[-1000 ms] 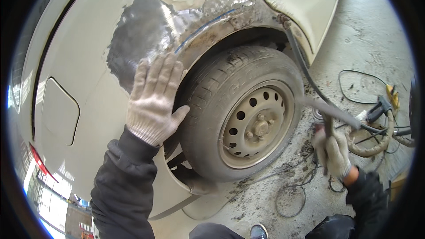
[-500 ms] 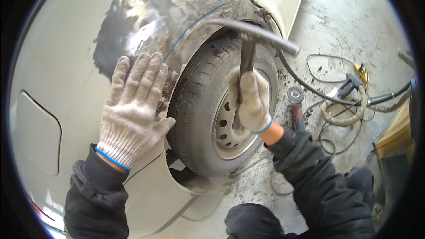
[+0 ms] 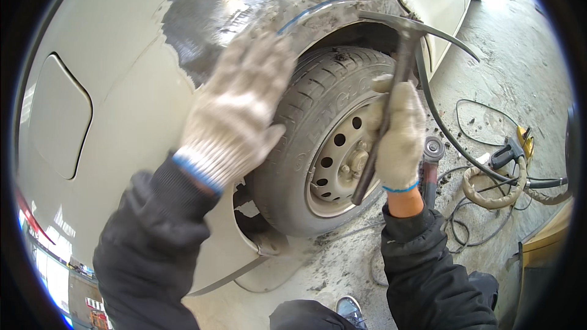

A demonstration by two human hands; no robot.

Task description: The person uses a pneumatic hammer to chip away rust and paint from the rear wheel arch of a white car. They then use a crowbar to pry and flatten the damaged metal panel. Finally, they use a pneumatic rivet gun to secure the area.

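My left hand [image 3: 235,107], in a knitted cream glove with a blue cuff edge, is open, slightly blurred, with its fingers over the lower edge of a bare-metal patch [image 3: 205,30] on the car's pale rear fender. A blue line [image 3: 318,6] curves along the scraped metal above the wheel arch. In front of the wheel [image 3: 342,159], my right hand [image 3: 400,137], gloved alike, is closed round the handle of a hammer [image 3: 405,52]. The hammer's long, thin, curved head is uppermost, in front of the arch's far end; whether it touches the metal I cannot tell.
An angle grinder [image 3: 433,153] stands on the dirt-strewn concrete floor beside the wheel. Farther right lie a wrapped hose [image 3: 477,198], a dark-handled tool [image 3: 504,154] and tangled cables. A wooden piece [image 3: 544,241] is at the right edge. The fuel flap [image 3: 58,116] is at left.
The view has shifted, with the fuel flap higher in it. My left hand has moved right, towards the wheel arch. The hammer has moved up and right, its head turned to show a curved profile.
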